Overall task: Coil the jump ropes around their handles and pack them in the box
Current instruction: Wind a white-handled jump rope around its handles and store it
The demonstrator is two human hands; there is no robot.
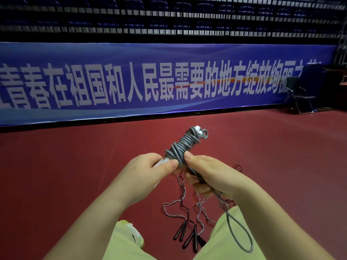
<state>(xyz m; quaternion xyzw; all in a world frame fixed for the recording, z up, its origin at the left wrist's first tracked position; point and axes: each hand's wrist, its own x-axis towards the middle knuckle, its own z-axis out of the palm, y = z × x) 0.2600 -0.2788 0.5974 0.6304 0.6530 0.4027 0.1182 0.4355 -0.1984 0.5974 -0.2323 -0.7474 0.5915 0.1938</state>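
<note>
The grey rope (185,145) is wound in a thick bundle round white handles (197,128), which stick up and away from both hands. The left hand (148,173) grips the bundle's lower end, thumb pressed on the nearest coils, fingers curled round a white handle end that is mostly hidden under them. The right hand (210,177) pinches the rope just beside that thumb, and its lower fingers close round the loose strand. From under the right hand the rope's free end (242,239) hangs down in a loop over the right leg.

Below the hands, on the red floor (65,175), lie thinner ropes (180,203) in a tangle with black handles (187,237); how many there are is hard to make out. The box is not visible. Beyond the bundle stands a blue banner (169,81), and far right a chair (300,94).
</note>
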